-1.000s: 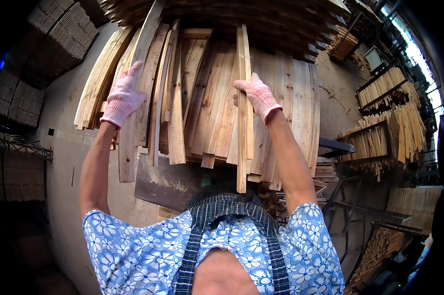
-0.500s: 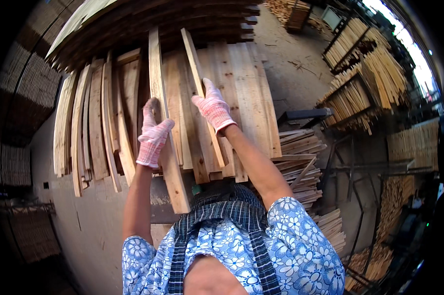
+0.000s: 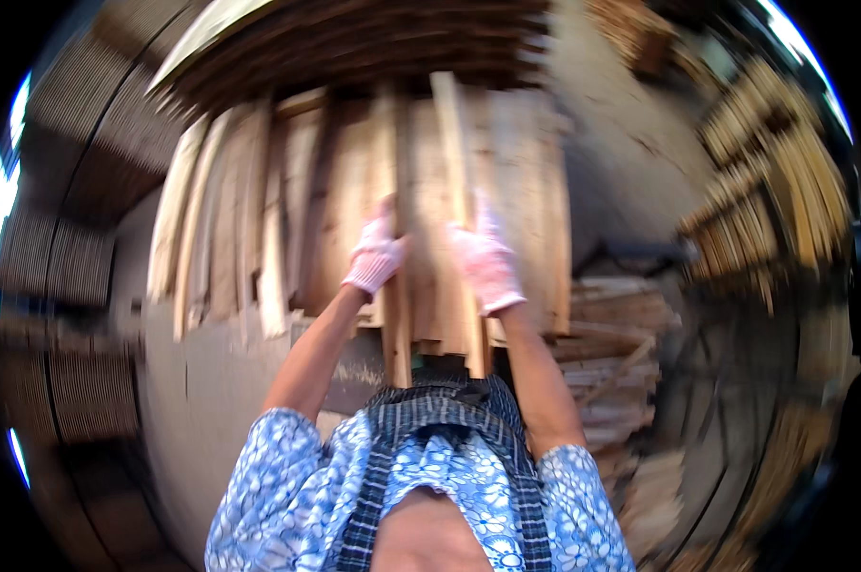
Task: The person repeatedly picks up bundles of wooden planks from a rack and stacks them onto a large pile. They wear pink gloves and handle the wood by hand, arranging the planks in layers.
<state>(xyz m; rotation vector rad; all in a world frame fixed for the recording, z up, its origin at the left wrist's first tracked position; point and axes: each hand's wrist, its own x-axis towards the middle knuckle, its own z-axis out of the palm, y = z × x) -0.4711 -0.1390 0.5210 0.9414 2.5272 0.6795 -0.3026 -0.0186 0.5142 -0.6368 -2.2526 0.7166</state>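
Note:
My left hand [image 3: 375,255], in a pink and white knit glove, is closed on a long narrow wooden plank [image 3: 399,334]. A second narrow plank [image 3: 452,143] is gripped by my right hand [image 3: 486,262], gloved the same way. The two planks run nearly parallel, pointing away from me, with their near ends close to my checked apron [image 3: 440,410]. Beneath them lies a layer of wider wooden boards [image 3: 535,191], side by side. Motion blur softens the fingers, and the planks partly hide them.
A tall dark-edged stack of boards [image 3: 354,57] stands just beyond the layer. Loose narrow boards [image 3: 192,210] lie at its left side. Shorter wood pieces [image 3: 607,334] are piled at the right. Racks of strips [image 3: 802,191] stand farther right, and board stacks [image 3: 49,248] rise at left.
The view has swung left. My right hand has drawn its plank toward me, about level with the left hand. The left plank has straightened, and the two planks now lie more nearly parallel.

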